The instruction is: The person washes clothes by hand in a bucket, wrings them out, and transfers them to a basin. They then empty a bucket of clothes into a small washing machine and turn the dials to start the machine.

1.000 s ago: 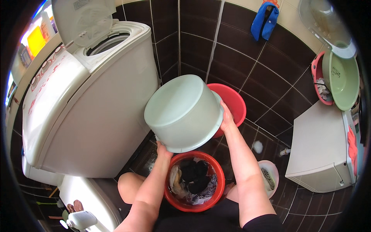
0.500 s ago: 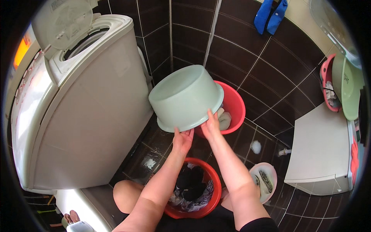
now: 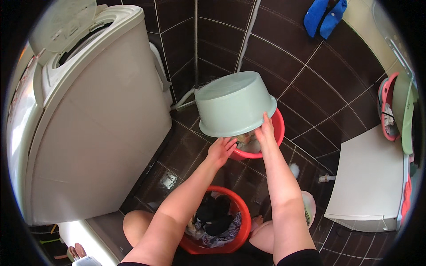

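A pale green plastic basin hangs bottom-up and tilted over a pinkish-red bucket, covering much of its mouth. Wet-looking cloth shows inside the bucket, under the basin's near rim. My right hand grips that rim on the right, its thumb on the outside. Just below the rim's near edge, my left hand has its fingers stretched out and apart, holding nothing. Between my legs stands an orange-red basin with black and patterned clothes in it.
A washing machine with its lid up fills the left side. At the right are a white cabinet and hanging basins. A small pale tub sits behind my right forearm. The dark tiled floor has wet patches.
The green basin has shifted right and turned further bottom-up over the bucket, my right hand moving with it. My left hand has come off its rim and spread its fingers.
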Demonstrator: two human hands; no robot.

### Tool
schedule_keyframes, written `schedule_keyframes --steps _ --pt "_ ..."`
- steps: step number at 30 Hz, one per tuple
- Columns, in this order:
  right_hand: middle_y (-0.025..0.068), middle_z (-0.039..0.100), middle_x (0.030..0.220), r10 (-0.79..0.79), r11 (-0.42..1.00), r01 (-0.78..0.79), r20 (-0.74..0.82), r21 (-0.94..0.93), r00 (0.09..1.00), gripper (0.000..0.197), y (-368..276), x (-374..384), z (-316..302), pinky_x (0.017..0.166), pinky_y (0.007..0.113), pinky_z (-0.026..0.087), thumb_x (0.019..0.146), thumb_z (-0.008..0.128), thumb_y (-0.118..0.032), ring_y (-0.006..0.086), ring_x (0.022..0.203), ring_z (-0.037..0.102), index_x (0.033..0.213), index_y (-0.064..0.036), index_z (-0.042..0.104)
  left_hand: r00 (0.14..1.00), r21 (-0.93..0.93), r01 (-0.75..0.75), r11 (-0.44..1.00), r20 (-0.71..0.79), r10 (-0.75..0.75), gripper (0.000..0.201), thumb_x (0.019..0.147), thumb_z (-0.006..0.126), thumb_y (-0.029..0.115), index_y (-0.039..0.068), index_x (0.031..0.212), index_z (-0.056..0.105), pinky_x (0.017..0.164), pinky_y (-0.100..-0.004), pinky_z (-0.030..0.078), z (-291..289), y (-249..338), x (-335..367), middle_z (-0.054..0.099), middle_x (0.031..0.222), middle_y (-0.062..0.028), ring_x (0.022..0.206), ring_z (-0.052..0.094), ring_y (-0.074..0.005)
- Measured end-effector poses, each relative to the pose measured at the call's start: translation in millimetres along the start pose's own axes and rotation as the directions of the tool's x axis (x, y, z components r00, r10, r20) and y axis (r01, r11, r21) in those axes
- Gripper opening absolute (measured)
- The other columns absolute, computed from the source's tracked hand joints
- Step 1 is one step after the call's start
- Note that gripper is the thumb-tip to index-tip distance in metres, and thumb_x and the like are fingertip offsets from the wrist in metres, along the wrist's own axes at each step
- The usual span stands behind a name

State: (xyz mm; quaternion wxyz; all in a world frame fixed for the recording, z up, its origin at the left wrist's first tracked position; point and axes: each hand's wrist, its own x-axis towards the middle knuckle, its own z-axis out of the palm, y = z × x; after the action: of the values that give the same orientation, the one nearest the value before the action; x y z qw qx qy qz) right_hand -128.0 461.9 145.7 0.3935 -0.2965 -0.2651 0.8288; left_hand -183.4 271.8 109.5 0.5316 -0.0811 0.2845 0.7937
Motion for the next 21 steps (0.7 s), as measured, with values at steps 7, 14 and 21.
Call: schedule_keyframes --steps 7,14,21 --pt "0.0115 0.046 0.128 0.003 0.999 -0.003 -0.007 -0.035 1.000 0.038 -14 -1 -25 0.093 0.041 0.047 0.097 0.041 -0.022 0.0256 0.114 0.050 0.133 -0.0083 0.035 0.997 -0.002 0.069 0.998 -0.034 -0.069 0.035 0.100 0.028 0.026 0.008 0.128 0.038 0.096 -0.0371 0.040 9 -20 -1 0.044 0.133 -0.0076 0.115 0.048 -0.0244" --pt "0.0118 0.046 0.129 0.029 1.000 -0.029 0.034 -0.011 0.999 0.041 -9 -19 -18 0.095 0.041 0.045 0.097 0.043 -0.024 0.0259 0.115 0.049 0.133 -0.0069 0.035 0.998 0.028 0.038 0.999 -0.044 -0.037 0.034 0.100 0.027 0.027 0.008 0.125 0.040 0.091 -0.0360 0.042 -1 -14 -16 0.048 0.129 -0.0094 0.110 0.051 -0.0236" --pt "0.0103 0.048 0.126 0.083 0.996 -0.082 0.108 -0.018 0.991 0.041 13 -59 0 0.094 0.042 0.046 0.096 0.046 -0.023 0.0250 0.113 0.050 0.132 -0.0087 0.035 0.993 0.040 -0.022 0.999 -0.115 0.026 0.032 0.100 0.028 0.024 0.006 0.123 0.040 0.088 -0.0366 0.045 -18 -7 -62 0.050 0.125 -0.0094 0.104 0.052 -0.0237"
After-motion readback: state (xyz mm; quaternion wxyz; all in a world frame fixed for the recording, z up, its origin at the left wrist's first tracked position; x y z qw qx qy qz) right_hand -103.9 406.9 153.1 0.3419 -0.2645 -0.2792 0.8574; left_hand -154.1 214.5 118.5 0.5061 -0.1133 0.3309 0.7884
